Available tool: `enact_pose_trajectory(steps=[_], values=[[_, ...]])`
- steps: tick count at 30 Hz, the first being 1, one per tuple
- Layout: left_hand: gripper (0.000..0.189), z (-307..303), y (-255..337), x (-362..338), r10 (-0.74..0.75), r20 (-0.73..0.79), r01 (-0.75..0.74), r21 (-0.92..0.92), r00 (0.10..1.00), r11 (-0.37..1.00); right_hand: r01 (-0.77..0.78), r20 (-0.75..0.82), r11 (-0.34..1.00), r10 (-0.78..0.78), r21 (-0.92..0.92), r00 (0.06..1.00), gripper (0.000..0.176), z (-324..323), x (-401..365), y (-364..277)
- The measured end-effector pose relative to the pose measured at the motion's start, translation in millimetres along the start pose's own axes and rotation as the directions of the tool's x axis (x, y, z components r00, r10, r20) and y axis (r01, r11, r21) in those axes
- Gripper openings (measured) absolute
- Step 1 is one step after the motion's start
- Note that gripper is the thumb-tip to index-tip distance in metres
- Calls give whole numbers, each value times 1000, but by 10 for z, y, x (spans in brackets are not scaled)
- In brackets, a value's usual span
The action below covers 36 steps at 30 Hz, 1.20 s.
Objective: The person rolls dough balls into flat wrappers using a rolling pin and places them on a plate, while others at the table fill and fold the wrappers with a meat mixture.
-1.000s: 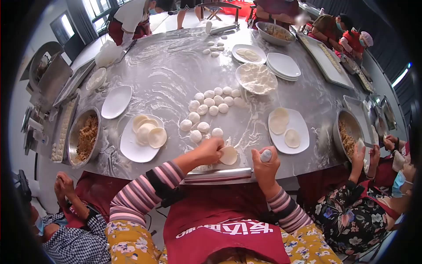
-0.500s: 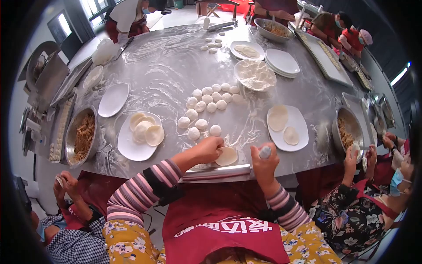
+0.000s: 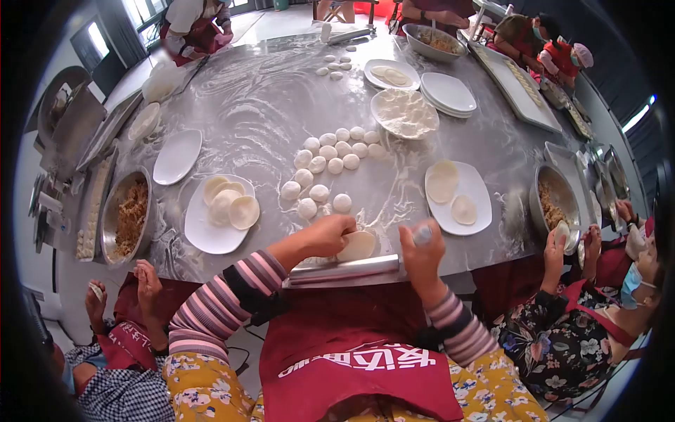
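Observation:
My left hand (image 3: 329,236) is closed in a pinch at the left edge of a thin round dough wrapper (image 3: 358,247) on the floured table. My right hand (image 3: 423,259) wraps around the upright, pale-ended handle of a metal rolling pin (image 3: 344,270). The steel cylinder of the pin lies along the near edge of the table, just on my side of the wrapper. Several round dough pieces (image 3: 342,203) sit beyond my left hand. A white plate (image 3: 478,206) to the right bears two flat wrappers.
At left, a plate (image 3: 204,243) holds several wrappers beside a steel bowl of filling (image 3: 149,232). Flour fills a dish (image 3: 406,114) farther back, near stacked plates (image 3: 450,95). Co-workers at both sides hold dough. Another filling bowl (image 3: 573,204) stands at right.
The rolling pin and wrapper now appear slightly closer together. The left co-worker's hands have moved apart. The person at the far left of the table has straightened and shifted. My view has tilted slightly.

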<state>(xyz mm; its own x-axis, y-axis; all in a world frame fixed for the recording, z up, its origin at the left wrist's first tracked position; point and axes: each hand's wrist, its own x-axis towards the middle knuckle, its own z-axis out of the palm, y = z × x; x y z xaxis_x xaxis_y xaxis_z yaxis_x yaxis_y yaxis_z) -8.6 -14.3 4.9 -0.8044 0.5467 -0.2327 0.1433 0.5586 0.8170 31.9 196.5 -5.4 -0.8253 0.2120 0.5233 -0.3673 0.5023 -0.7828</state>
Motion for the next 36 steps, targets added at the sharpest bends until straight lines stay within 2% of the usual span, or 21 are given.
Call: enact_pose_trajectory(steps=[2, 3, 5, 6, 8, 9, 11, 12, 15, 17, 19, 20, 21, 22, 23, 24, 26, 30, 32, 33, 36], values=[[10, -2, 58, 11, 21, -20, -20, 56, 1000, 998, 129, -48, 988, -133, -88, 990, 28, 248, 270, 49], [10, 5, 31, 33, 22, -15, -21, 70, 1000, 997, 124, -62, 989, -129, -83, 990, 28, 368, 393, 46], [10, 19, -78, 98, 22, -174, 6, 159, 984, 987, 102, 25, 992, -104, 74, 994, 28, 531, 565, 26], [10, -2, -32, 87, 39, -160, -10, 180, 986, 984, 102, -3, 992, -102, 71, 995, 28, 534, 556, 35], [12, 16, 39, 31, -39, -142, 65, 186, 989, 980, 153, -41, 988, -151, 39, 988, 28, 431, 432, 95], [13, 42, 21, 11, 22, -145, 9, 206, 989, 978, 160, -26, 987, -160, 26, 987, 28, 287, 356, 58], [15, 46, 141, 18, -6, -103, 33, 258, 995, 966, 165, 36, 986, -165, -11, 986, 28, 11, 116, 14], [15, 71, 163, 118, 6, -89, 18, 266, 996, 964, 89, 18, 993, -91, 78, 996, 27, -109, 46, -107], [16, 123, 353, 395, 123, -115, -106, 145, 986, 984, -18, 39, 988, 13, 152, 999, 27, -202, -109, -127], [18, 74, 722, 689, 81, -7, -81, -217, 997, 973, 1, 32, 987, -7, 162, 999, 26, -171, -79, -98], [20, 24, 860, 873, 112, -82, -139, -557, 990, 819, 6, 52, 972, -19, 234, 998, 25, -133, -49, -72], [20, -67, 888, 881, 57, -97, -102, -560, 994, 822, -27, 71, 969, 10, 247, 997, 25, -115, -62, -46], [21, -134, 556, 982, 121, -185, -169, -267, 975, 949, -26, 73, 968, 8, 251, 997, 25, -128, -60, -53], [22, -215, 419, 873, 150, -247, -120, 131, 957, 984, 5, 59, 974, -19, 226, 998, 25, -139, -49, -73], [23, -252, 295, 728, 199, -291, -26, 505, 936, 863, 33, 46, 979, -44, 202, 998, 25, -139, -42, -87], [23, -279, 191, 605, 196, -290, -23, 510, 937, 860, 31, 44, 978, -42, 208, 998, 25, -128, -39, -90], [24, -267, 54, 409, 178, -287, 72, 686, 941, 724, 27, 28, 973, -34, 231, 999, 25, -123, -58, -105], [18, -232, 99, 313, 205, -330, 61, 645, 921, 762, 19, 54, 975, -32, 219, 998, 25, -136, -48, -140], [17, -221, 241, 218, -34, -238, 117, 343, 971, 932, 99, 22, 989, -102, 112, 995, 25, -155, -76, -140], [17, -160, 130, 167, -61, -257, 144, 321, 965, 936, 97, 56, 988, -105, 124, 993, 25, -137, -107, -145], [16, -54, -121, 114, -13, -223, 47, 145, 975, 988, 115, 60, 986, -122, 117, 991, 24, -101, 73, -252]])
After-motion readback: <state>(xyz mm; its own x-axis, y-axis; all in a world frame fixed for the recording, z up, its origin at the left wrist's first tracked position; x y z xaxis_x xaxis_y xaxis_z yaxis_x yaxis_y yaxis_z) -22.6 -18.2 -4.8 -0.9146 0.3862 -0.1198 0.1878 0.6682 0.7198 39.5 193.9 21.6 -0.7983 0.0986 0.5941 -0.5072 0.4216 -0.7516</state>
